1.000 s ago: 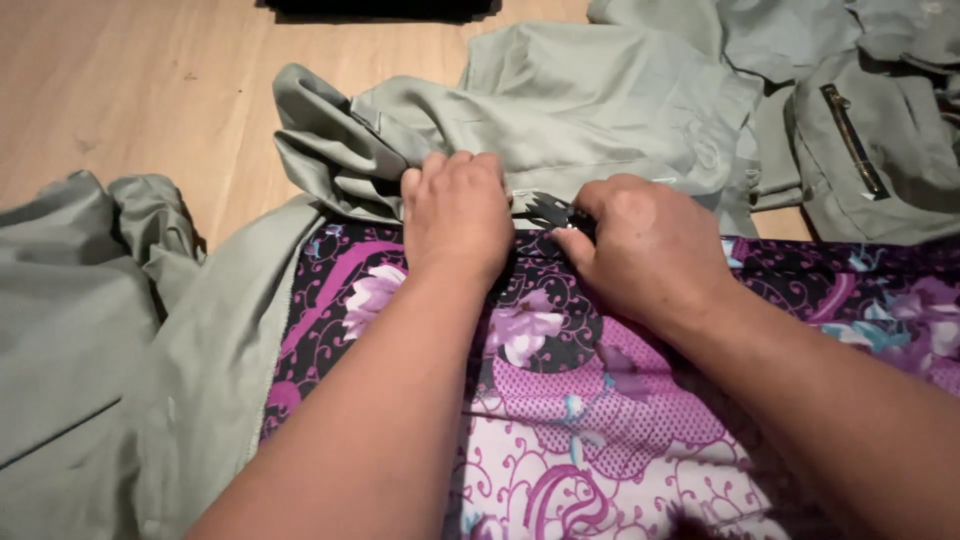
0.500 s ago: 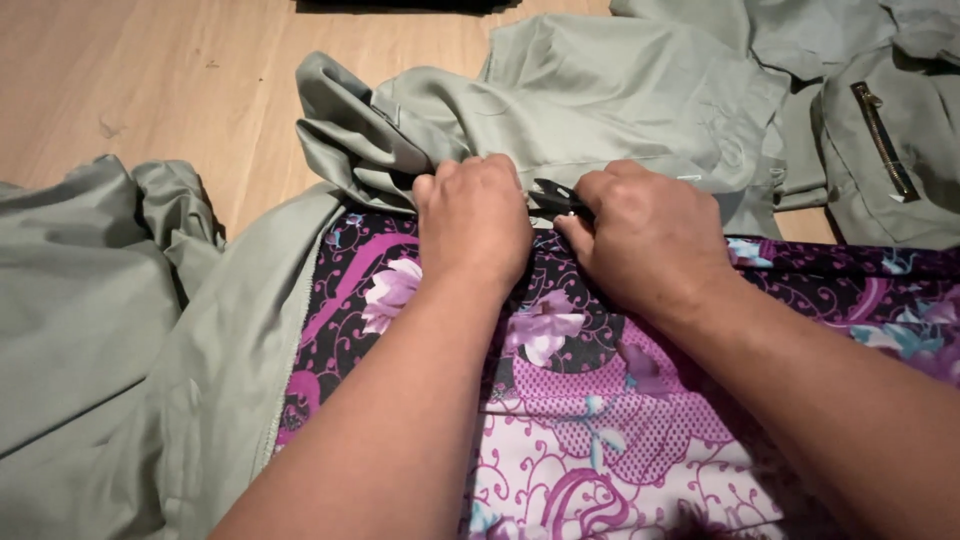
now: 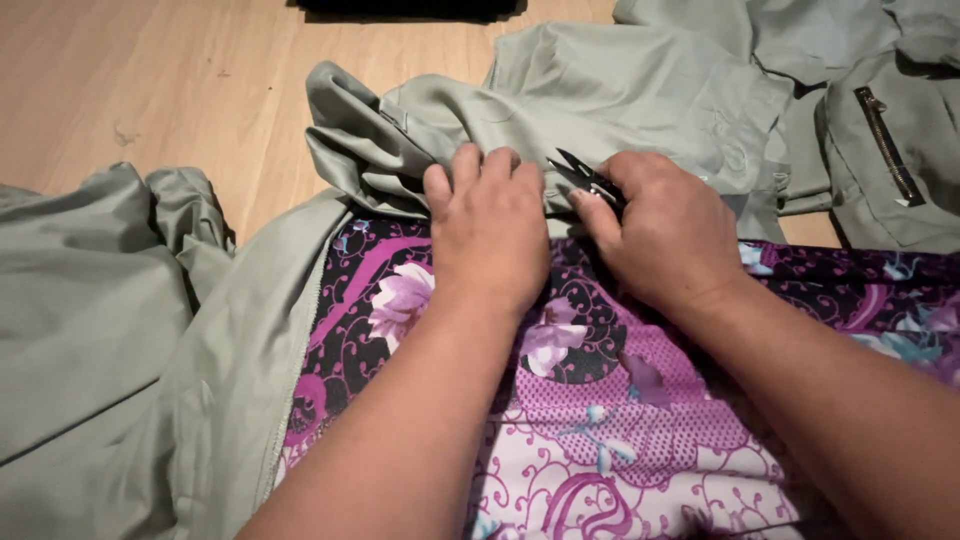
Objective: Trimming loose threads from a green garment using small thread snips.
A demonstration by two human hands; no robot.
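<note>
Garment-sewing workplace, work done on the floor.
Sage-green garment pieces (image 3: 640, 90) lie spread over a light wooden floor (image 3: 150, 90); one carries a metal zip (image 3: 887, 143); small black thread snips (image 3: 585, 178) are in use.

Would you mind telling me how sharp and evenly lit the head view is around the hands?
Head view: left hand, right hand and small black snips look sharp; soft, even light, no glare on the green fabric; dark shadow only under the forearms, over the purple floral cloth.
</note>
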